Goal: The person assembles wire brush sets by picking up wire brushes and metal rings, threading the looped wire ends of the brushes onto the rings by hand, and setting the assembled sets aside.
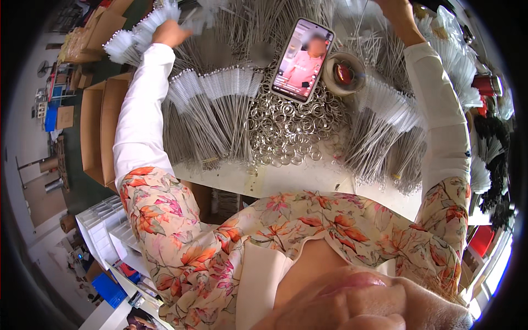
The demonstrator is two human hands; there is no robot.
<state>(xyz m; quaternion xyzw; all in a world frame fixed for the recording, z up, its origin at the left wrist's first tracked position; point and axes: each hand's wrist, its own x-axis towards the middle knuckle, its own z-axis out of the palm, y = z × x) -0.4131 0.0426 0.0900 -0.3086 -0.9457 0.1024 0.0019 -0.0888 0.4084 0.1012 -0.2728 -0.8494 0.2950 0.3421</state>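
Observation:
Up at the far left, my left hand (171,34) is among thin wire brushes with white bristles (135,41). Its fingers are smeared by motion, so whether it grips any brush cannot be made out. My right hand (397,14) reaches to the top edge on the right, over more wire brushes; its fingers are cut off by the picture's edge. Between my arms lies a heap of shiny metal rings (291,129). A phone (302,60) rests tilted at the back of the heap, its screen showing a person in pink.
A round tape roll (346,74) sits right of the phone. Sorted brush bundles lie on the table (231,181) at left (214,110) and right (385,126). Cardboard boxes (102,129) stand left of the table. White bristled bundles (459,60) crowd the far right.

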